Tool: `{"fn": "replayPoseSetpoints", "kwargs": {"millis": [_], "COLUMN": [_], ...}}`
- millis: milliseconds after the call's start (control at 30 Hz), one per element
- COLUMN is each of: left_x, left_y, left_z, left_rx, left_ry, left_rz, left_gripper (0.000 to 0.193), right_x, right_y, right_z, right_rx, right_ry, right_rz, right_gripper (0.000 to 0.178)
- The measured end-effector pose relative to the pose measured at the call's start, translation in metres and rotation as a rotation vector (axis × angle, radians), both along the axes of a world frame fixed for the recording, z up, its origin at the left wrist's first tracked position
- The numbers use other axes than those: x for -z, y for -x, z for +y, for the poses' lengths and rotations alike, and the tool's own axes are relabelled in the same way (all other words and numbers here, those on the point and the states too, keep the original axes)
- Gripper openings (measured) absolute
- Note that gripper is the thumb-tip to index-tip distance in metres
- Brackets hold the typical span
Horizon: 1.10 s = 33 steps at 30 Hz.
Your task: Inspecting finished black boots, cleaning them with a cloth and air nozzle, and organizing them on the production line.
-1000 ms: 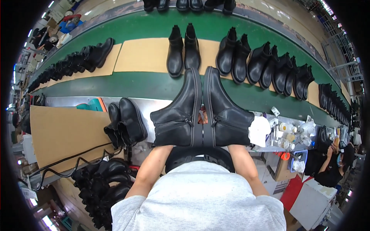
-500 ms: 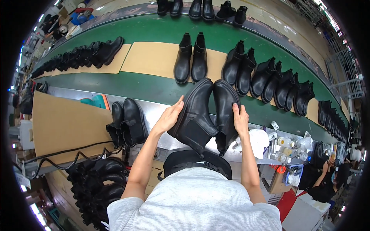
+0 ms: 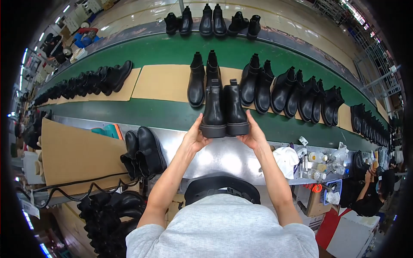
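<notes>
In front of me a pair of black Chelsea boots is held upright, side by side, with the heels facing me. My left hand [image 3: 195, 137] grips the left boot [image 3: 214, 109] low on its outer side, near the sole. The right boot [image 3: 235, 108] is held the same way by my right hand [image 3: 254, 134]. My fingers are partly hidden under the thick soles. Just beyond, another pair of black boots [image 3: 196, 84] stands on brown cardboard [image 3: 161, 84], partly covered by the held pair.
More boots [image 3: 284, 92] line the green conveyor [image 3: 167, 112] to the right. Nearer are the metal ledge [image 3: 219, 157], two boots [image 3: 149, 150] at left, a cardboard sheet [image 3: 81, 152], a coiled black cable [image 3: 90, 188], a white cloth [image 3: 285, 161] and bottles [image 3: 317, 158]. A co-worker [image 3: 374, 193] is at far right.
The boots were tilted with their toes pointing away and sides showing. Now they stand upright, farther forward, heels toward me, and my hands have shifted down to the soles.
</notes>
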<state>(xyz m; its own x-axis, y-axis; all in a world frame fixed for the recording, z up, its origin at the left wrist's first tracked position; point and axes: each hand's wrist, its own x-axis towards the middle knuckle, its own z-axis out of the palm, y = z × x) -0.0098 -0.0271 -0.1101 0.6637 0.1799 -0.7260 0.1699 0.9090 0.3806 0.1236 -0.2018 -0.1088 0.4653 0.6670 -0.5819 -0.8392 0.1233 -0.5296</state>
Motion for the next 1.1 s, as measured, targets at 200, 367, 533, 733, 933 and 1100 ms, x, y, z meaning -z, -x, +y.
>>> {"fn": "replayPoseSetpoints", "kwargs": {"millis": [200, 367, 533, 733, 933, 1100], "left_x": [0.005, 0.032, 0.056, 0.09, 0.106, 0.086], "left_y": [0.003, 0.037, 0.07, 0.017, 0.033, 0.049], "left_z": [-0.001, 0.003, -0.004, 0.016, 0.046, 0.043], "left_rx": [-0.025, 0.151, 0.414, 0.887, 0.644, 0.325], "left_ry": [-0.008, -0.177, -0.297, -1.151, -1.325, -0.773], "left_rz": [0.06, -0.012, 0.381, 0.611, 0.472, 0.111], "left_gripper": [0.044, 0.048, 0.061, 0.133, 0.082, 0.055], "right_x": [0.004, 0.032, 0.094, 0.062, 0.071, 0.069], "right_y": [0.004, 0.017, 0.046, 0.018, 0.003, -0.017], "right_z": [0.002, -0.026, -0.056, 0.014, 0.027, -0.021], "right_rx": [0.017, -0.154, -0.331, -0.801, -0.758, -0.455], "right_ry": [0.094, -0.06, 0.452, 0.923, 1.037, 0.409], "right_rz": [0.074, 0.048, -0.21, -0.984, -0.942, -0.632], "right_gripper": [0.044, 0.031, 0.047, 0.127, 0.084, 0.043]}}
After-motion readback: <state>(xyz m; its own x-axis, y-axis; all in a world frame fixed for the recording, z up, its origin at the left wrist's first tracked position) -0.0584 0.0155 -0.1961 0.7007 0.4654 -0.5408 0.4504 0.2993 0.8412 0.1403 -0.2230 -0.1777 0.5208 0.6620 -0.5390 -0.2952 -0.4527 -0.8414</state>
